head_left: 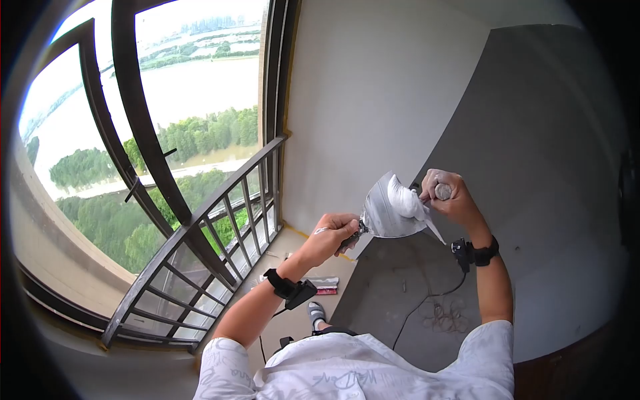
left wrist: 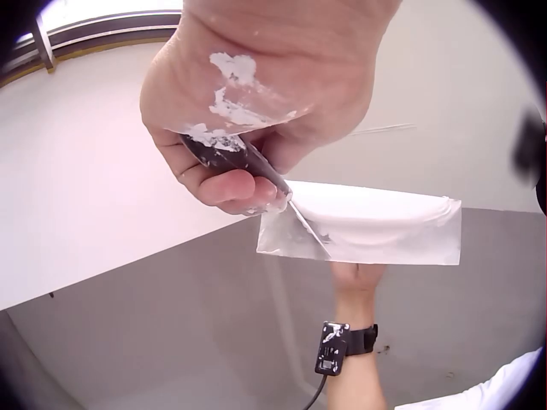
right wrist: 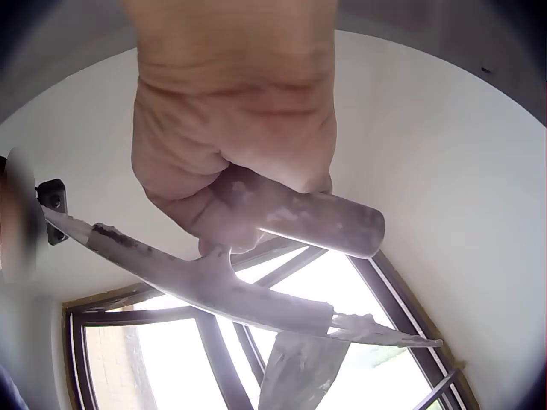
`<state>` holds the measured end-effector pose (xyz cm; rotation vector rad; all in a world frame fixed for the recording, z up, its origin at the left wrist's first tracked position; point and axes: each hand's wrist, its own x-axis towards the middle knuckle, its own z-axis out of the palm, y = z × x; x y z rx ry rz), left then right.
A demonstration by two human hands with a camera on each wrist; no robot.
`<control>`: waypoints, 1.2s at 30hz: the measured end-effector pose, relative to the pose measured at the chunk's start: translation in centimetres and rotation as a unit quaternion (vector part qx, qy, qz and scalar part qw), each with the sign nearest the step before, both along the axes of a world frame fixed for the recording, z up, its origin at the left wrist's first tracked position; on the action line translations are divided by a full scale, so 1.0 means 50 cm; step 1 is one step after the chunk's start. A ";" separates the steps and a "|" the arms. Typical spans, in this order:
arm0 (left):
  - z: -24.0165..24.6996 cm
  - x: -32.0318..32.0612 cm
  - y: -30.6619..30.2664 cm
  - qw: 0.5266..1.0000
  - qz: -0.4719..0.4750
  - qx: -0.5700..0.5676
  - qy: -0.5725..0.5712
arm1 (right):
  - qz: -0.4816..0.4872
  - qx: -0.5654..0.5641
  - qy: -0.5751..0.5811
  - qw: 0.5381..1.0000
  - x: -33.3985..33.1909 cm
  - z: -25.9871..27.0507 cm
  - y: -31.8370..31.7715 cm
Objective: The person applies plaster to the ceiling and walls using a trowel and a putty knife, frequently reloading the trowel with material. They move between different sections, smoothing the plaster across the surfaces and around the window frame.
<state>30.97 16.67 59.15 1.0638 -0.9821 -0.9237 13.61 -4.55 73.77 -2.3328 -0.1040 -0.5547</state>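
Note:
My left hand (head_left: 331, 237) grips the dark, paste-smeared handle (left wrist: 235, 158) of a broad scraper, whose grey, streaked blade (head_left: 381, 212) fans out toward my right hand. Fingers of my right hand (head_left: 448, 197) curl round the thick round handle (right wrist: 316, 215) of a trowel; its long bar (right wrist: 205, 290) is coated in white paste. A mound of white paste (head_left: 403, 200) lies between both hands, where the tools meet or overlap. In the left wrist view, white paste (left wrist: 367, 213) lies along a pale blade; which tool it belongs to, I cannot tell. Dried white smears mark my left hand (left wrist: 265, 81).
To the left stand a metal railing (head_left: 217, 197) and open window frames (head_left: 123, 113). A pale wall (head_left: 373, 87) rises ahead, with a darker grey surface (head_left: 533, 133) at right. Below lie a coiled cable (head_left: 448, 319), a red-and-grey item (head_left: 325, 287) and a sandalled foot (head_left: 317, 313).

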 end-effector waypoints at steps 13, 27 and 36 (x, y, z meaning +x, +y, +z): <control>-0.039 -0.002 -0.145 0.991 -0.114 -0.035 0.063 | -0.263 0.391 -0.263 0.842 -0.228 -0.248 -0.186; -0.098 -0.089 -0.178 0.907 -0.320 0.051 0.268 | 0.213 0.874 -0.306 0.312 -0.158 -0.320 0.040; -0.036 0.086 -0.126 0.981 -0.097 0.010 0.170 | -0.191 0.770 -0.251 0.555 -0.218 -0.384 -0.155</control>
